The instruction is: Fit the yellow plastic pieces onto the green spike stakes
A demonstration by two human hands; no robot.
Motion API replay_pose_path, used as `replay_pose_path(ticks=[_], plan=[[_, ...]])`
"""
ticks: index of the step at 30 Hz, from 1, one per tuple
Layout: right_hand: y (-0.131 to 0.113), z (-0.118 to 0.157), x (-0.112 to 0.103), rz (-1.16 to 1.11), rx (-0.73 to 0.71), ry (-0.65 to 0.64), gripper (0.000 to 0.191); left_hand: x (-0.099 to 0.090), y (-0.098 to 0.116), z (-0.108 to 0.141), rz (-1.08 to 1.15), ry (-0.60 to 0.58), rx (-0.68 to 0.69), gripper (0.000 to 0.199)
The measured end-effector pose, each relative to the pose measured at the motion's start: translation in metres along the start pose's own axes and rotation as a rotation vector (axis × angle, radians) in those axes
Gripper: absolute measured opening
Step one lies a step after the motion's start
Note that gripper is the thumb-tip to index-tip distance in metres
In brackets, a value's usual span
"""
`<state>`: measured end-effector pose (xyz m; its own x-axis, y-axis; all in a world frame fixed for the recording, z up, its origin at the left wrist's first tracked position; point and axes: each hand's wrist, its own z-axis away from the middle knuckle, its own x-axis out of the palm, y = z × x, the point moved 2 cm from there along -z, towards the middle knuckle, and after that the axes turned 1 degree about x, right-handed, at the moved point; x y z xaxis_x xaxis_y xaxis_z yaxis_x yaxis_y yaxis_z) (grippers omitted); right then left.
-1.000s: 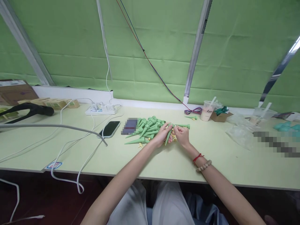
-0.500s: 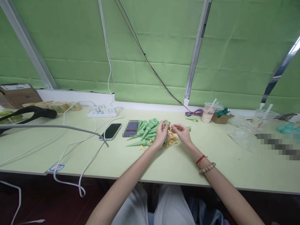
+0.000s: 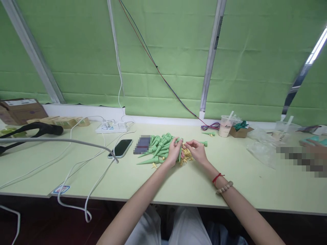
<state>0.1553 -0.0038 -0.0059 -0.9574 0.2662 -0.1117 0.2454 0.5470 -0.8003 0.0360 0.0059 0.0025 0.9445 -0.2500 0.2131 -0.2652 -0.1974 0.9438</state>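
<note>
My left hand [image 3: 175,151] is closed around a green spike [image 3: 180,149], whose tip points down toward the table. Just right of it, my right hand [image 3: 196,150] is pinched, its fingertips close to the spike; what they hold is too small to make out. A pile of green spikes [image 3: 162,144] lies left of and behind my left hand. Small yellow pieces [image 3: 187,156] are heaped beneath and between my hands, and one yellow piece [image 3: 154,165] sits apart at the pile's front left.
Left of the pile are a phone [image 3: 122,148], a power strip [image 3: 112,127] and loose white cables. A drink cup [image 3: 226,126], small open box [image 3: 240,132] and plastic bag [image 3: 260,153] stand at the right. A person's hand [image 3: 315,147] shows at the right edge.
The spike in my left hand now points downward and shows more clearly. Another person's hand has come in at the right edge. The whole view has shifted slightly.
</note>
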Motion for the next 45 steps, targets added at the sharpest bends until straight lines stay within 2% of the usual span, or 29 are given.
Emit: replay_pose_path(ticks=[2, 4, 8, 12, 22, 29, 37, 41, 45], plan=[[-0.003, 0.001, -0.001, 0.062, -0.047, 0.026, 0.024, -0.001, -0.001, -0.001, 0.024, 0.002, -0.034, 0.039], [-0.001, 0.000, 0.000, 0.039, -0.028, 0.032, 0.024, -0.001, -0.001, -0.001, 0.032, -0.001, -0.041, 0.039], [0.007, -0.001, 0.004, -0.168, 0.171, -0.018, 0.034, -0.002, -0.001, -0.001, 0.002, -0.015, 0.007, 0.043], [0.009, -0.002, 0.004, -0.220, 0.291, -0.062, 0.040, -0.002, 0.000, 0.000, -0.025, -0.003, 0.026, 0.045], [0.012, -0.004, 0.002, -0.184, 0.180, -0.005, 0.039, -0.003, -0.002, -0.002, -0.086, 0.010, 0.033, 0.042], [0.010, -0.002, 0.003, -0.203, 0.290, -0.088, 0.041, -0.004, 0.001, -0.003, -0.077, 0.005, 0.020, 0.042], [0.008, -0.004, 0.002, -0.136, 0.142, -0.052, 0.034, -0.005, 0.001, -0.004, -0.054, 0.019, -0.009, 0.042], [0.009, -0.003, 0.005, -0.165, 0.178, -0.075, 0.041, -0.007, 0.002, -0.004, -0.053, 0.039, -0.007, 0.040], [0.009, -0.003, 0.004, -0.167, 0.204, -0.087, 0.038, -0.006, 0.003, -0.003, -0.066, 0.015, 0.021, 0.036]])
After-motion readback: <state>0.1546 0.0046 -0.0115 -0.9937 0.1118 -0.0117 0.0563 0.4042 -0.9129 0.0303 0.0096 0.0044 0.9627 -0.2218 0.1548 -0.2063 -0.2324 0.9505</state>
